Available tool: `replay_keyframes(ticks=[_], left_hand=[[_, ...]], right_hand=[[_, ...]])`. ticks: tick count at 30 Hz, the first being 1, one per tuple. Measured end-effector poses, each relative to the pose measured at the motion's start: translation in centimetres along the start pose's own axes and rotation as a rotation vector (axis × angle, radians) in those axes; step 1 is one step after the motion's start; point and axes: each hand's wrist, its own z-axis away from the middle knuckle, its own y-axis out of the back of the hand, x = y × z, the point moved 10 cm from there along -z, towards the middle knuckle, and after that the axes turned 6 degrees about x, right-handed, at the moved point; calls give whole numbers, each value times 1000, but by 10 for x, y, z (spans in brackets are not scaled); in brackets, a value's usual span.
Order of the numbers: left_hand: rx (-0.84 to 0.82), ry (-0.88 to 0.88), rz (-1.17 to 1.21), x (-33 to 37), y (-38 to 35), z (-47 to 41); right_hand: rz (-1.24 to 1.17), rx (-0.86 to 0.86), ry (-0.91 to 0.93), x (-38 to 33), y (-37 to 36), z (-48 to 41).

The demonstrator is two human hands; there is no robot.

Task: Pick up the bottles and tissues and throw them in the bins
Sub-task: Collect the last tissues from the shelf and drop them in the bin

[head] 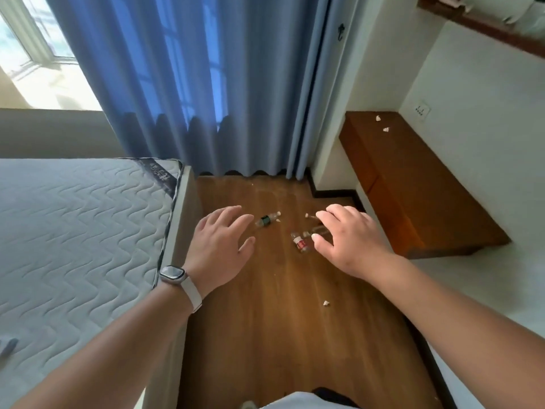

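Three clear plastic bottles lie on the wooden floor ahead of me. A green-labelled bottle [267, 219] lies just right of my left hand [219, 243], whose fingers are spread and hold nothing. A red-labelled bottle [301, 242] lies beside my right hand [348, 237], also open. A third bottle [317, 231] is partly hidden behind my right fingers. Small crumpled tissues lie on the floor: one tissue [325, 303] nearer me, another tissue [309, 215] by the bottles. Two more tissues [378, 118] rest on the wooden bench. No bin is in view.
A bare mattress [73, 231] on its bed frame fills the left side. Blue curtains [191, 84] hang straight ahead. A low wooden bench [413, 187] stands along the right wall, with a wall socket [422, 109] above it.
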Motion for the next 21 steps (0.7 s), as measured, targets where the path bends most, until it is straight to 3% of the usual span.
replay_keyframes(ticks=[13,21], left_hand=[[2,-123,34,22,-71,-155],[-96,-148,5,50,-142,-291]], right_hand=[[-33,-8,-173,124,-42,-110],[-78,-67,-210,220,-77,-199]])
